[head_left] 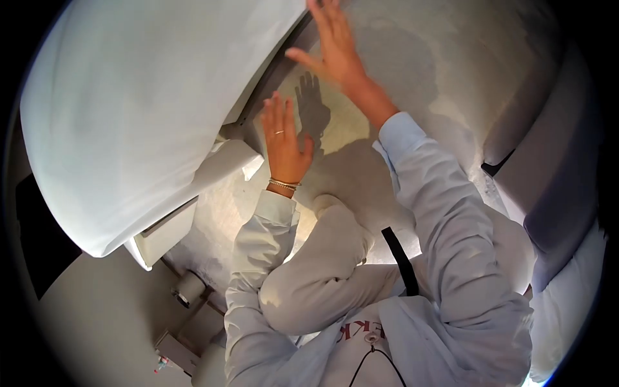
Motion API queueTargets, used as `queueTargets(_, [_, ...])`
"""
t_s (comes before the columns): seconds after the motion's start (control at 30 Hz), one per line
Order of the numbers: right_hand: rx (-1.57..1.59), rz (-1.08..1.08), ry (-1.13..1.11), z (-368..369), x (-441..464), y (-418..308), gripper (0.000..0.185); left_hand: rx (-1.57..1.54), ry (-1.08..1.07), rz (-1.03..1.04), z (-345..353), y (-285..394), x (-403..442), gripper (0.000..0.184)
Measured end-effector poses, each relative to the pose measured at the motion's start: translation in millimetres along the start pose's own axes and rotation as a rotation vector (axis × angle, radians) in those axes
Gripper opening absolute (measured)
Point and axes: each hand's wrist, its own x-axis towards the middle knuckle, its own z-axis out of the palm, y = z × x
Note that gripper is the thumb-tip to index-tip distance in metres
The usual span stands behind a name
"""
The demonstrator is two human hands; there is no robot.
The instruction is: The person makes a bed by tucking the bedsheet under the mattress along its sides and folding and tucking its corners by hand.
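Head view: two bare hands, open, beside a white, rounded, fabric-covered bulk (135,122) at 10 o'clock.
Left hand (287,149), near 11 o'clock: empty, fingers extended, thumb apart, near a loose white fabric flap (227,164) at 10 o'clock. Right hand (335,51), 12 o'clock: empty-looking, fingers spread, blurred, tips at frame edge; can't tell if touching the bulk. Risks, my guess: left fingers or thin beaded bracelets (284,184) snag the flap because it hangs loose; right fingers knock the dark straight strip (269,77) along the bulk's lower edge, being so near it.
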Motion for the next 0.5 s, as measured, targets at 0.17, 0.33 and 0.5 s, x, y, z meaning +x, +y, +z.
queueTargets(0.17, [-0.28,-0.151,-0.415,-12.8,-15.2,18.2,0.07,0.275,-0.136,0.262,-5.4,-12.9,61.3,0.066])
queueTargets(0.33, [-0.417,-0.521,-0.565,-20.4,47.8,36.9,0.063,0.317,0.023,0.152,18.9,-42.8,106.3,0.062])
queueTargets(0.5, [-0.347,-0.374,-0.443,-43.8,50.0,51.8,0.057,0.493,0.085,0.071,28.1,-16.9,106.9,0.063])
